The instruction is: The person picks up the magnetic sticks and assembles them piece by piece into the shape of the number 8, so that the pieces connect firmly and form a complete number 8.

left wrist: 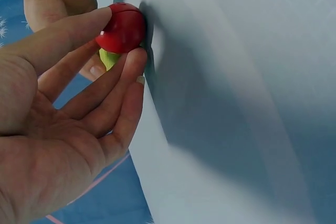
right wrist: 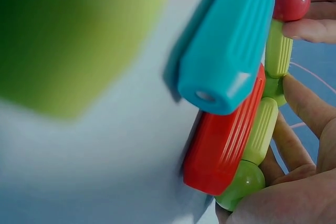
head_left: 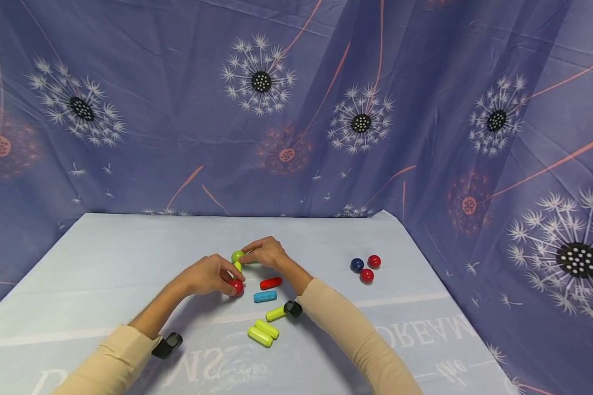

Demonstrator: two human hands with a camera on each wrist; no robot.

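My left hand (head_left: 207,275) pinches a red ball (left wrist: 123,29) between thumb and fingers. A ribbed yellow-green stick (right wrist: 278,48) runs from that ball to a green ball (right wrist: 274,88). Beyond it, a second yellow-green stick (right wrist: 261,132) meets another green ball (right wrist: 241,184). My right hand (head_left: 264,252) has its thumb and fingers curled about these green pieces at the far end. Just right of the hands lie a red stick (head_left: 270,283) and a light-blue stick (head_left: 265,297), both with holes in their ends.
Nearer me lie several loose yellow-green sticks (head_left: 263,333). A dark blue ball (head_left: 357,265) and two red balls (head_left: 367,275) sit together at the right on the pale cloth-covered table (head_left: 128,241). A patterned curtain (head_left: 188,109) hangs behind.
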